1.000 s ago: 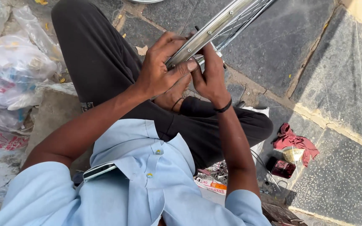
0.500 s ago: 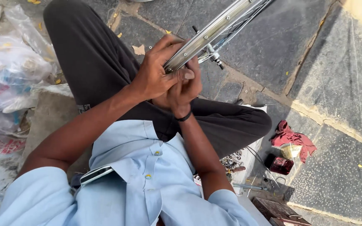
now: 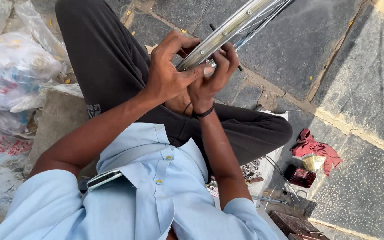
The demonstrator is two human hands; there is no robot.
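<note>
A shiny metal bicycle wheel rim (image 3: 234,26) with thin spokes (image 3: 263,22) runs from the top right down to my hands, above my crossed legs in dark trousers. My left hand (image 3: 167,73) wraps over the rim's lower end, thumb stretched along it. My right hand (image 3: 212,78), with a black band at the wrist, presses its fingers against the rim from below, right beside the left hand. What the fingertips pinch is hidden.
Stuffed plastic bags (image 3: 12,71) lie at the left beside a stone block (image 3: 61,115). At the right on dark paving slabs sit a red rag (image 3: 312,146), a small dark red tin (image 3: 302,177), loose spokes and small tools (image 3: 254,171). A phone (image 3: 105,178) pokes from my shirt pocket.
My right hand has slid up from beneath the rim to meet the left hand on it. The rim has stayed in about the same place.
</note>
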